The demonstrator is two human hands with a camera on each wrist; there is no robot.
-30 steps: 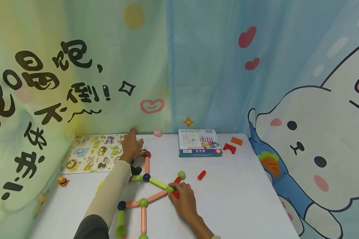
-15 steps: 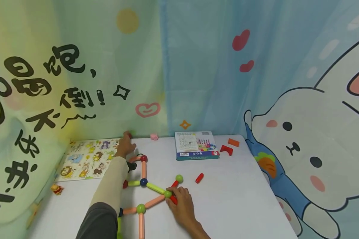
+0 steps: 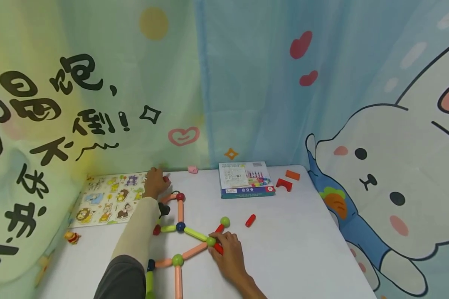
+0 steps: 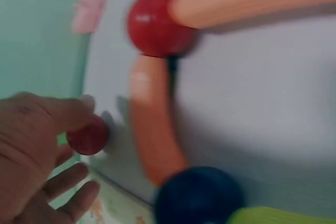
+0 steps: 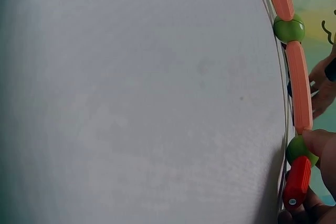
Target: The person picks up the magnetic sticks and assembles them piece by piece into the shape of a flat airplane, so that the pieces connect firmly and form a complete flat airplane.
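Observation:
My left hand (image 3: 155, 182) reaches over the animal-picture board's right edge at the back of the table. Thumb and fingers hold a red ball (image 4: 88, 136), seen in the left wrist view. Close by is a curved orange rod (image 4: 152, 114) running between another red ball (image 4: 157, 22) and a dark blue ball (image 4: 199, 198). My right hand (image 3: 229, 254) pinches a green ball (image 3: 211, 241) at the frame's right corner, where yellow-green, orange and red rods meet. One red rod (image 5: 297, 182) sticks out beneath the fingers; another leads to a green ball (image 3: 225, 221).
The picture board (image 3: 104, 199) lies back left, with a small bear figure (image 3: 72, 237) in front. A toy box (image 3: 245, 180), a red arch block (image 3: 284, 184) and an orange block (image 3: 293, 175) sit back right. A loose red rod (image 3: 250, 220) lies near the right hand.
My left hand has pulled back a little from the curtain, and a red ball now shows at its fingers. The right hand keeps its grip at the green ball. The view has shifted slightly.

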